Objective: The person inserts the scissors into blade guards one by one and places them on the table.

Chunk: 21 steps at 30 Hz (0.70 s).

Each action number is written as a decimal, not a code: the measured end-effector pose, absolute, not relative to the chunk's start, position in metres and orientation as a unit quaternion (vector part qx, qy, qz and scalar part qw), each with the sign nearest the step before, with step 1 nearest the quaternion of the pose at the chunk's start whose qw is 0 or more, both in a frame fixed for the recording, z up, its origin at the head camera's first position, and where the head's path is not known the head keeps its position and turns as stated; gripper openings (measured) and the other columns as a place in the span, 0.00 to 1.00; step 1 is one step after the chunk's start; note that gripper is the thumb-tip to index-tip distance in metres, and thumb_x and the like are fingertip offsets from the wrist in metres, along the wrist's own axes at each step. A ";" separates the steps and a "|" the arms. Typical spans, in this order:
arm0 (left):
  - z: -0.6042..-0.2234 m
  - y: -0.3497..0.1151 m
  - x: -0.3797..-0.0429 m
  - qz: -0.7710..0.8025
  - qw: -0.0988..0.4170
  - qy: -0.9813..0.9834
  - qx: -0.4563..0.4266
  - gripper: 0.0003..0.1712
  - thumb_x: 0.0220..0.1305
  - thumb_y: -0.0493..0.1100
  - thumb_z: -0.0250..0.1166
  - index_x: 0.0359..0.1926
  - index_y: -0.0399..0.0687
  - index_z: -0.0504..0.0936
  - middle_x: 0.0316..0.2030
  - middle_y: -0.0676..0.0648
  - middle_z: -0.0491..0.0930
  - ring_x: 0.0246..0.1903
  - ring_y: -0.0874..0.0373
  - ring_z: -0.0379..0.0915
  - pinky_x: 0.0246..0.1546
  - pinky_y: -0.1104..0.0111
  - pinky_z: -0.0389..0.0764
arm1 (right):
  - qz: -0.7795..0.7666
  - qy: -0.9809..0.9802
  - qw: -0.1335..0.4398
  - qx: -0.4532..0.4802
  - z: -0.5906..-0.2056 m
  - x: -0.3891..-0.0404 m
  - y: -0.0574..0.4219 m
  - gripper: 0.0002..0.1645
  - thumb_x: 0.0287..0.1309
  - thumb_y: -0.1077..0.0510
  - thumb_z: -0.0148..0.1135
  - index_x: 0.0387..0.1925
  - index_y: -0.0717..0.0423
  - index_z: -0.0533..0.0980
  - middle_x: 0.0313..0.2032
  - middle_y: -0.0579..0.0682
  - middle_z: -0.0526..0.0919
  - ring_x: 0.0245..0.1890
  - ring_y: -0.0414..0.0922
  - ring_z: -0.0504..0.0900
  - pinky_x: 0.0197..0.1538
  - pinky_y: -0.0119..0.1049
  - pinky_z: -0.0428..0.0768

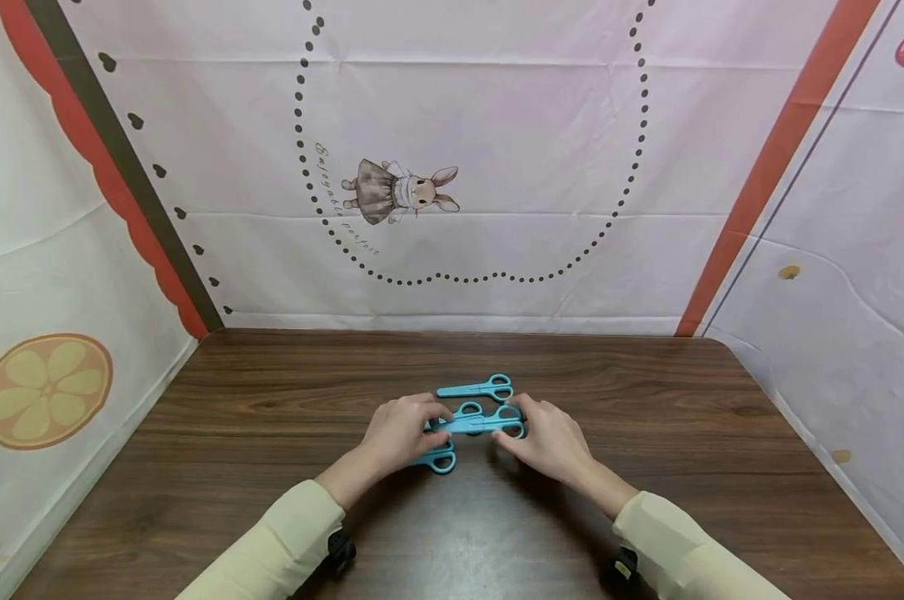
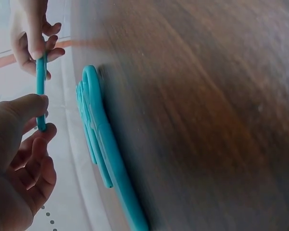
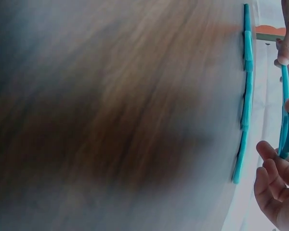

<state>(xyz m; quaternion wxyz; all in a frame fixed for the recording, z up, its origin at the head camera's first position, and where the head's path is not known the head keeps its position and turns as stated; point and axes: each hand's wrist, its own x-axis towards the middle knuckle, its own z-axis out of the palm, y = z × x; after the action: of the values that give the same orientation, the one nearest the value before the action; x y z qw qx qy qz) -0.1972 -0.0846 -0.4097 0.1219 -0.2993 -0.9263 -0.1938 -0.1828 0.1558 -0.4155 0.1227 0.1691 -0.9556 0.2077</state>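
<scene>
A pair of turquoise scissors (image 1: 476, 425) is held level above the table between both hands. My left hand (image 1: 402, 432) pinches its blade end between thumb and fingers. At the handle end, my right hand (image 1: 547, 437) pinches the loops. Both wrist views show these scissors (image 2: 41, 79) (image 3: 284, 86) edge-on, raised off the wood. Another pair of scissors (image 1: 481, 388) lies just beyond the hands. Below the held pair, more scissors (image 1: 468, 408) lie partly covered. One more pair of scissors (image 1: 440, 459) lies nearer me, its blades hidden by the left hand.
The dark wooden table (image 1: 287, 392) runs back to a printed cloth wall (image 1: 496, 167). Cloth walls also stand at the left (image 1: 17, 250) and right (image 1: 856, 308). In the right wrist view, the scissors on the table (image 3: 247, 91) form a low line.
</scene>
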 end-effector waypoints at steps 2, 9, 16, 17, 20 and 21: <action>-0.410 -0.083 -0.197 -0.191 0.115 -0.927 -0.300 0.09 0.52 0.49 0.69 0.37 0.58 0.85 0.29 0.59 0.77 0.24 0.69 0.71 0.18 0.76 0.66 | 0.205 -0.955 0.121 0.176 -0.416 -0.182 0.159 0.28 0.47 0.40 0.66 0.47 0.50 0.75 0.20 0.39 0.69 0.19 0.34 0.65 0.18 0.28 0.62; -0.412 -0.077 -0.195 -0.184 0.099 -0.928 -0.307 0.09 0.52 0.49 0.69 0.36 0.57 0.85 0.27 0.58 0.76 0.23 0.70 0.68 0.18 0.76 0.66 | 0.191 -0.959 0.103 0.182 -0.418 -0.181 0.168 0.27 0.47 0.39 0.66 0.46 0.49 0.76 0.20 0.39 0.67 0.19 0.35 0.63 0.19 0.29 0.61; -0.414 -0.067 -0.197 -0.168 0.088 -0.930 -0.314 0.09 0.53 0.49 0.68 0.37 0.57 0.85 0.27 0.58 0.76 0.23 0.69 0.69 0.18 0.75 0.66 | 0.185 -0.959 0.107 0.185 -0.421 -0.182 0.177 0.26 0.47 0.40 0.66 0.45 0.50 0.76 0.24 0.39 0.71 0.21 0.35 0.64 0.20 0.28 0.63; -0.413 -0.066 -0.197 -0.165 0.085 -0.931 -0.314 0.09 0.53 0.49 0.68 0.37 0.57 0.84 0.27 0.58 0.76 0.23 0.69 0.69 0.18 0.75 0.66 | 0.185 -0.959 0.107 0.186 -0.422 -0.183 0.178 0.26 0.47 0.40 0.66 0.45 0.50 0.76 0.25 0.39 0.72 0.21 0.35 0.64 0.20 0.28 0.63; -0.412 -0.061 -0.198 -0.156 0.074 -0.934 -0.312 0.09 0.54 0.49 0.67 0.38 0.57 0.84 0.28 0.58 0.76 0.23 0.69 0.68 0.18 0.74 0.66 | 0.184 -0.959 0.105 0.186 -0.422 -0.184 0.182 0.26 0.47 0.40 0.66 0.45 0.49 0.76 0.27 0.39 0.74 0.21 0.35 0.65 0.21 0.28 0.63; -0.412 -0.060 -0.198 -0.154 0.072 -0.935 -0.313 0.09 0.55 0.49 0.67 0.38 0.57 0.84 0.28 0.57 0.77 0.23 0.68 0.68 0.18 0.74 0.66 | 0.184 -0.959 0.105 0.186 -0.422 -0.184 0.183 0.26 0.47 0.41 0.66 0.45 0.49 0.76 0.27 0.39 0.74 0.22 0.35 0.65 0.21 0.29 0.64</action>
<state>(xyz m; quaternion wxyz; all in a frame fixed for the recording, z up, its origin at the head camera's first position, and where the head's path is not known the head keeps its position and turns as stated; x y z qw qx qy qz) -0.1980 -0.0599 -0.4117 0.0717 -0.3127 -0.9346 -0.1536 -0.1841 0.1827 -0.4218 0.1050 0.1865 -0.9593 0.1841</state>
